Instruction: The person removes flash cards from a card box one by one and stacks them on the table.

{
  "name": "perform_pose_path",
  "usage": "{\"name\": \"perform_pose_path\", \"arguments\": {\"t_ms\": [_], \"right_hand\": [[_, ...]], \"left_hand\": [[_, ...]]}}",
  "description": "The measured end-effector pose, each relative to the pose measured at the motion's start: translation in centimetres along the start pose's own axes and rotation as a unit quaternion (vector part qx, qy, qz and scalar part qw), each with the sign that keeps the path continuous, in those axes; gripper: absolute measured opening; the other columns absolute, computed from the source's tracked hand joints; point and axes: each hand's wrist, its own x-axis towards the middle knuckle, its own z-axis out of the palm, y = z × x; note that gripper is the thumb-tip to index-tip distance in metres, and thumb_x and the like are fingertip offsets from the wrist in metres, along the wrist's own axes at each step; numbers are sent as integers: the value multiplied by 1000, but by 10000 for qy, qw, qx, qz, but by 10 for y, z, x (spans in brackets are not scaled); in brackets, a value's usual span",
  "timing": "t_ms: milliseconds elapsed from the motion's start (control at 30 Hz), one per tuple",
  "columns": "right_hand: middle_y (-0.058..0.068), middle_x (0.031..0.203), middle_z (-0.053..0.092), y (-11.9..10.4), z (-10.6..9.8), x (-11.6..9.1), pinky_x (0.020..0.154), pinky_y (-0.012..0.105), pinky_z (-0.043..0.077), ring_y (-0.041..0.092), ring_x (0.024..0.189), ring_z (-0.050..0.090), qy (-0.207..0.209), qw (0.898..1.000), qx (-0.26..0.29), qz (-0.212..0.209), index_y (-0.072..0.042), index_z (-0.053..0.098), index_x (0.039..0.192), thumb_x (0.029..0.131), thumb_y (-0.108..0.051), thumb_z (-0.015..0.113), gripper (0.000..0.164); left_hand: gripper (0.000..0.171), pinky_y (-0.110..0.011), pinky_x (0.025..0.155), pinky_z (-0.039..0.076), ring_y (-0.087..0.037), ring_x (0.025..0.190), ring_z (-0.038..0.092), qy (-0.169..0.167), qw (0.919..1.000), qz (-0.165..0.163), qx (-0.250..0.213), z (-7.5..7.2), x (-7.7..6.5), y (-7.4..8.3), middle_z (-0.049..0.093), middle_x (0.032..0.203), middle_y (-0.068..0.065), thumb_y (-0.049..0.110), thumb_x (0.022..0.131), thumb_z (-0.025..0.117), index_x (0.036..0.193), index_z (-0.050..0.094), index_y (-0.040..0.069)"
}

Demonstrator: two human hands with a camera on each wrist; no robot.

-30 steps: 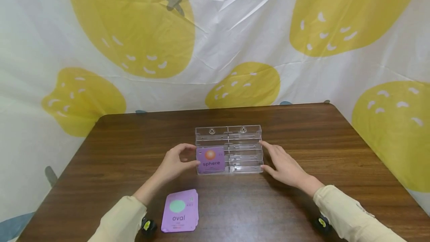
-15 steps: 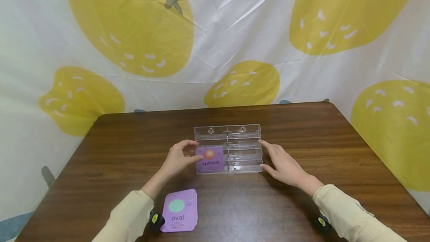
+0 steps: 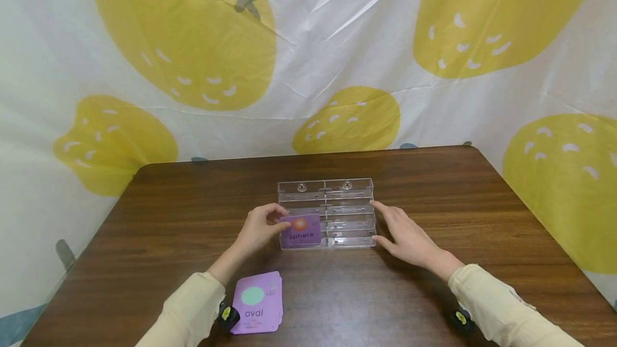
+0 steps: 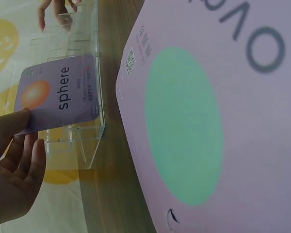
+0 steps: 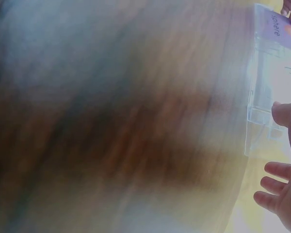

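Observation:
A clear plastic card rack (image 3: 350, 226) with two columns of stepped pockets stands on the table. In its lower left front sits a purple flashcard reading "sphere" (image 3: 308, 235), with an orange ball printed on it. My left hand (image 3: 260, 227) pinches that card at its upper left edge, thumb (image 4: 15, 121) in front and fingers behind. At the rack's right side my right hand (image 3: 406, 233) rests, its index finger and thumb extended against the side wall. The right wrist view shows the thumb (image 5: 283, 114) near the rack's corner and the other fingers loosely spread.
A stack of purple flashcards (image 3: 260, 320), topped by one reading "oval" with a green oval, lies on the brown wooden table (image 3: 356, 299) beside my left wrist. Behind the table hangs a white cloth (image 3: 308, 68) with yellow fruit shapes.
My left hand has shifted right from the rack's left side and now pinches the sphere card, whose top edge sits a little lower. The right hand stays at the rack's side.

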Motion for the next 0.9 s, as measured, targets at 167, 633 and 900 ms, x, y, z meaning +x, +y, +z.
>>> {"name": "perform_pose_path", "arguments": {"t_ms": [167,633,900], "right_hand": [[16,133,42,-1,0,0,94,45,38,30,116,42,20,10000,22,-14,-5,24,140,81,-21,67,74],[15,133,42,-1,-1,0,95,45,37,29,117,42,-7,10000,31,32,-5,24,140,81,-21,67,74],[15,134,42,-3,-2,0,95,45,37,30,117,42,-18,10000,35,25,-4,25,139,81,-21,68,75]], "left_hand": [[8,-24,64,50,-13,69,58,-6,9999,123,33,0,0,1,64,77,-6,1,76,69,81,64,3],[4,-27,68,51,-15,74,59,-50,9995,206,-222,0,3,1,64,83,-8,3,81,65,85,64,3],[5,-28,65,50,-13,69,58,177,9994,238,-174,2,5,0,65,78,-5,6,80,67,84,65,3]]}}
